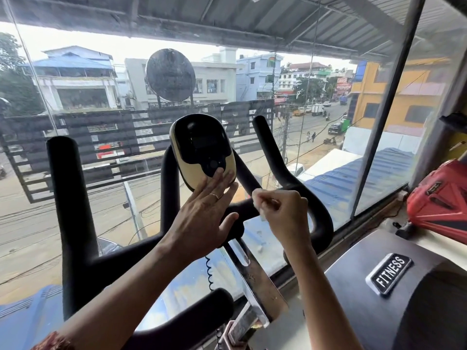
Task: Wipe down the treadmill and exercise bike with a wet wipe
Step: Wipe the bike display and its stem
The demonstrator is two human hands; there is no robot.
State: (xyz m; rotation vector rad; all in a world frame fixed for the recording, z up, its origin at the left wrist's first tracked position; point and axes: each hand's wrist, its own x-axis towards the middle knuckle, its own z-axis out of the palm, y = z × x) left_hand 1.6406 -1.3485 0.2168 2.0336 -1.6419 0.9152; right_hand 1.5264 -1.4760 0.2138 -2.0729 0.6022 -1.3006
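The exercise bike's black handlebars [73, 210] fill the middle of the head view, with an oval black-and-cream console [199, 147] mounted above the chrome stem [255, 279]. My left hand [204, 213] lies flat with straight fingers against the console's lower edge. My right hand [283, 213] hovers just right of it, fingers curled around a small crumpled white wet wipe [257, 198] near the right handlebar bend. The treadmill's grey hood [374, 279] with a "FITNESS" badge sits at the lower right.
A large glass window [101, 84] stands directly behind the bike, looking over a street. A red bag [439, 198] lies on the sill at the right. A coiled black cable [209, 274] hangs beside the stem.
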